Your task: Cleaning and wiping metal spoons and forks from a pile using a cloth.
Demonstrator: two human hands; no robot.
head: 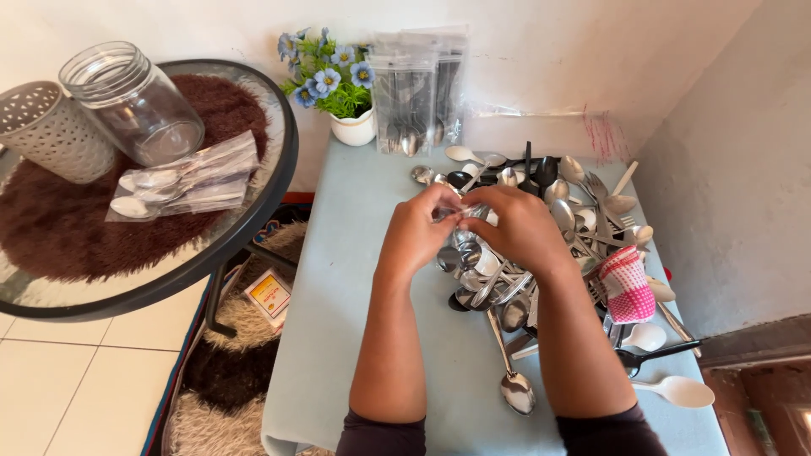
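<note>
While both hands meet at frame centre, left hand [420, 230] and right hand [517, 226] pinch small clear packet [463, 215], possibly holding spoons; filled packets [187, 181] upper left, big cutlery heap [557, 253] on table [355, 279] still unsorted

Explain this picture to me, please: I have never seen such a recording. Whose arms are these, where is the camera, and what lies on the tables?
There is no machine here. A camera worn on a person's head looks down at their own bare arms. The left hand and right hand meet over a light blue table, pinching a small clear bag between them. Beneath lies a heap of cutlery: metal spoons and forks, some white and black plastic ones. A flower pot and filled bags stand by the wall. The round glass table holds a jar, a white basket and packed spoons.
</note>
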